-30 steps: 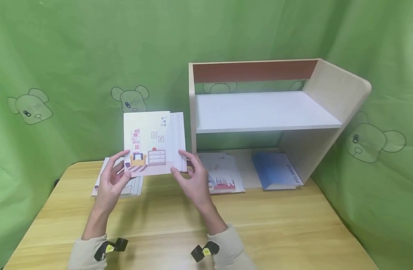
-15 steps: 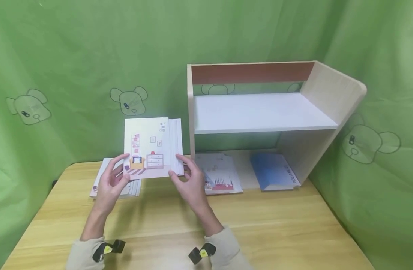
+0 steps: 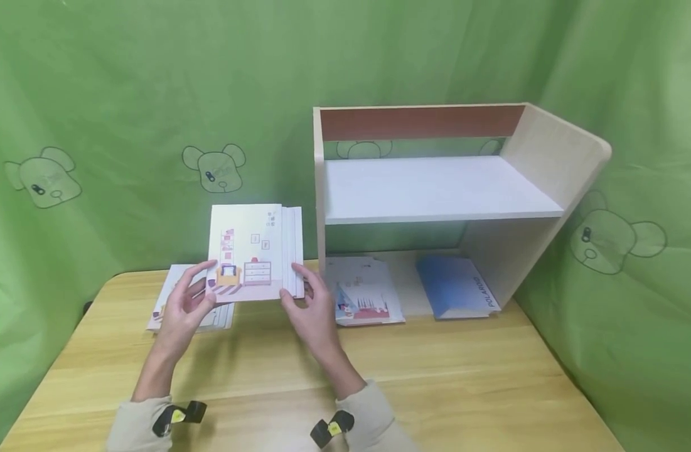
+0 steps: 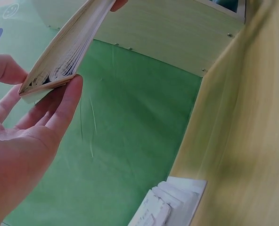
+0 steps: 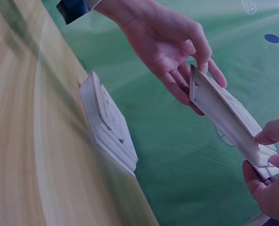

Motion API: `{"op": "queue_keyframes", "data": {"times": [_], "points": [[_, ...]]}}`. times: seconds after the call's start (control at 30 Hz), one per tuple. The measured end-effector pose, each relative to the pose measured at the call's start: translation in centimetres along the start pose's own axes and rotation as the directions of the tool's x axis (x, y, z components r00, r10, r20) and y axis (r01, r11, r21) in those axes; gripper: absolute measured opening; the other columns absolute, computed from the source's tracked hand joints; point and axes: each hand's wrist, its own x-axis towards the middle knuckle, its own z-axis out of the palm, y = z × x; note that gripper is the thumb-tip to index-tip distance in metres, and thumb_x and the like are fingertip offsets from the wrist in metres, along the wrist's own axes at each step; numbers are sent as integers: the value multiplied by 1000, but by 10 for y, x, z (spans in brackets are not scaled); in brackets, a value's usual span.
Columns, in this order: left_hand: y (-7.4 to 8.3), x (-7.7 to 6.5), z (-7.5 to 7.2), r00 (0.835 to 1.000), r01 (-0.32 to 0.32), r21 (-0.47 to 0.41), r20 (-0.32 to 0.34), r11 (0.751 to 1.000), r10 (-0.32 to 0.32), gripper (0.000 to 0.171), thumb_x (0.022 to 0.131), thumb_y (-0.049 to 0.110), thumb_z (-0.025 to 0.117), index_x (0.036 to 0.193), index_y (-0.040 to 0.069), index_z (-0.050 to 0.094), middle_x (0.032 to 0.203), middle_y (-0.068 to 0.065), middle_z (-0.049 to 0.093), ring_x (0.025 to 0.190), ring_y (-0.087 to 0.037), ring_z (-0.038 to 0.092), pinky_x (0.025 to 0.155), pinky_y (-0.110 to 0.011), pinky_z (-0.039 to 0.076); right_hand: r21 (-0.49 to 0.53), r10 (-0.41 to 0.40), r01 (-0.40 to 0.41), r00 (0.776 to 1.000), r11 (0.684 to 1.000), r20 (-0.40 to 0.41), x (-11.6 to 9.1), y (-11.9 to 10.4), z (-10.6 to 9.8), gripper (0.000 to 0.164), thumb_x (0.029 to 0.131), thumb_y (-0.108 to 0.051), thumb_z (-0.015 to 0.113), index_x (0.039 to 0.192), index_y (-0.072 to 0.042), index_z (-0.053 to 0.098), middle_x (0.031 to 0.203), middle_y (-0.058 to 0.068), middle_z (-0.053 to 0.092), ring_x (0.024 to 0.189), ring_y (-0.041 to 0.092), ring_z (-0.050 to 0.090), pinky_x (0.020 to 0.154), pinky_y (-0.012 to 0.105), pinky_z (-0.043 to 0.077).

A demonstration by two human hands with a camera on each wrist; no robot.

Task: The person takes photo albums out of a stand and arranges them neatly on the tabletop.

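A book (image 3: 249,220) with a white cover is held up tilted above the table, its picture of an armchair and drawers facing me. My left hand (image 3: 180,311) pinches its lower left corner between thumb and fingers. On the opposite side, my right hand (image 3: 316,314) pinches the lower right edge, where pale strips stick out past the cover. Page edges of the book (image 4: 66,52) show in the left wrist view. Behind my left hand lies a stack of white books (image 3: 223,319), partly hidden; the right wrist view shows this stack (image 5: 109,125) at the table's edge.
A two-tier wooden shelf (image 3: 444,188) stands at the back right. In its lower tier lie a white illustrated book (image 3: 368,289) and a blue book marked POLAROID (image 3: 455,285). The wooden table (image 3: 435,383) reaches a green curtain (image 3: 266,81) printed with bear heads.
Both hands have lowered the book slightly towards the table, keeping their hold on it. My right hand has shifted a little to the left, and the head view has moved slightly.
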Motion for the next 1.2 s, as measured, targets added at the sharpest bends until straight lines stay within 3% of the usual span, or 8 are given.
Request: {"op": "queue_keyframes", "data": {"times": [0.27, 0.5, 0.9, 1.2], "points": [[-8, -1, -4, 998, 54, -2, 11, 999, -54, 60, 97, -12, 49, 154, 4, 39, 141, -38, 45, 115, -12, 65, 94, -28, 57, -102, 10, -13, 1000, 995, -25, -1, 13, 6, 54, 91, -2, 71, 143, -8, 57, 139, 11, 57, 123, 29, 60, 103, 28, 52], [-18, -1, -5, 996, 86, 17, 1, 996, -86, 60, 97, -11, 47, 154, 6, 39, 140, -39, 48, 109, -13, 67, 91, -28, 59, -158, -4, -2, 999, 987, -42, 0, 22, 10, 53, 91, -7, 73, 142, -11, 59, 137, 9, 59, 122, 26, 61, 101, 30, 54], [-32, 1, -6, 993, 120, 17, -14, 993, -120, 61, 97, -10, 44, 155, 8, 38, 140, -37, 50, 106, -14, 68, 92, -29, 59, -105, 20, -24, 999, 994, -39, 1, 35, 15, 52, 91, -5, 72, 141, -9, 59, 137, 11, 58, 125, 30, 58, 105, 38, 52], [-39, 1, -8, 990, 143, -5, -11, 990, -143, 62, 96, -11, 44, 155, 7, 38, 142, -37, 48, 106, -14, 68, 93, -30, 59, -144, 37, -45, 998, 989, -56, 1, 43, 19, 51, 91, -7, 73, 140, -11, 61, 136, 7, 61, 122, 26, 60, 99, 32, 56]]}}
